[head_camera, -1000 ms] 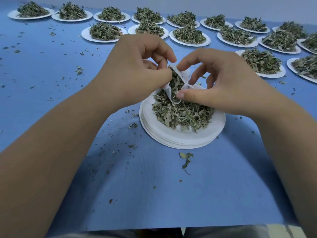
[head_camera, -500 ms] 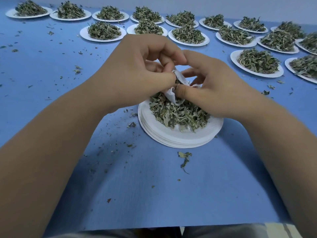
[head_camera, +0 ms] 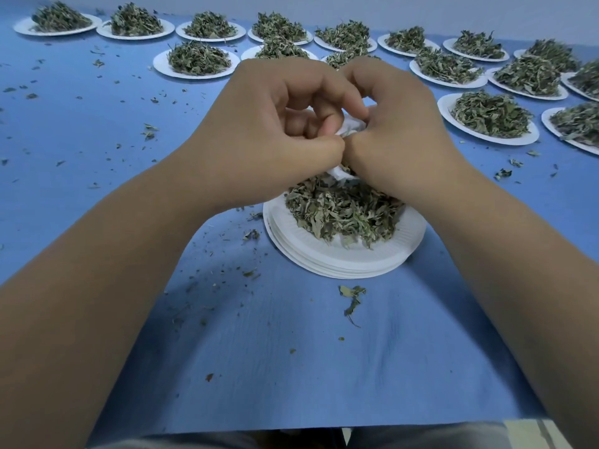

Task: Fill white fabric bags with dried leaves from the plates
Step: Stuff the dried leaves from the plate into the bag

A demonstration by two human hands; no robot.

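Note:
A stack of white paper plates [head_camera: 327,257] sits in front of me with a heap of dried leaves [head_camera: 343,210] on the top plate. Just above the heap, my left hand [head_camera: 275,131] and my right hand [head_camera: 398,137] are pressed together, fingers curled, both pinching a small white fabric bag [head_camera: 351,126]. Only slivers of the bag show between and below my fingers; its mouth and contents are hidden.
Several white plates piled with dried leaves line the far side of the blue table, such as one plate [head_camera: 194,59] at the back and another plate [head_camera: 486,116] to the right. Leaf crumbs [head_camera: 351,298] are scattered over the blue cloth.
My hands have closed together over the bag. A second ago the bag's open mouth with leaves inside was visible; now my fingers cover nearly all of it.

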